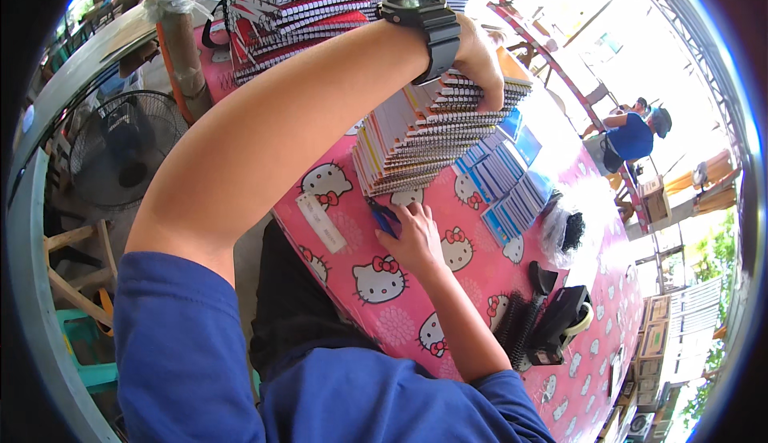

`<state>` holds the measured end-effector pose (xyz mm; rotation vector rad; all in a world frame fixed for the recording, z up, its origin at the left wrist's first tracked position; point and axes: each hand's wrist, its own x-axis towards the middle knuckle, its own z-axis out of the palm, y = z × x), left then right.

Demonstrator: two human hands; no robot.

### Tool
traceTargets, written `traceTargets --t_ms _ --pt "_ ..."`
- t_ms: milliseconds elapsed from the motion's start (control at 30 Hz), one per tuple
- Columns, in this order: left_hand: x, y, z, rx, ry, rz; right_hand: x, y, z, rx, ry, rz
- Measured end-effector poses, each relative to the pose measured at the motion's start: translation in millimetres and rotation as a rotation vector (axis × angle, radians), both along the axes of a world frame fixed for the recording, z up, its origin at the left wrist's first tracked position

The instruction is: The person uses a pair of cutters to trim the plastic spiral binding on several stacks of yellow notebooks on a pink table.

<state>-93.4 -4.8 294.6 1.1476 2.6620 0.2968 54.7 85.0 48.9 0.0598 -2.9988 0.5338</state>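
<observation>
A tall stack of spiral-bound notebooks (436, 143) stands on the pink cartoon-print tablecloth (400, 319). My left hand (480, 63), with a black watch at its wrist, reaches over the top of the stack. Its fingers curl down over the coil edge of an upper notebook; the thumb is hidden. Below the stack's near end, my right hand (414, 241) is low over the cloth. It holds small blue-handled pliers (387, 219), their dark tip near the lowest notebooks.
Red-covered spiral notebooks (300, 11) are piled at the far left. Blue booklets (504, 183) lie right of the stack, beside a plastic bag of black coils (566, 231). A black tape dispenser (560, 327) and a whitish strip (322, 223) lie nearer. A fan (124, 151) stands left; a person (630, 135) is beyond.
</observation>
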Motion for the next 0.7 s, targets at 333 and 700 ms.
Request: traceTargets --t_ms 333,700 --pt "-4 -2 -5 -0.018 0.011 0.052 -26 5 31 -0.365 -0.487 -0.067" --pt "-3 -2 0 0.013 0.041 -0.023 -10 15 24 0.009 -0.242 0.015"
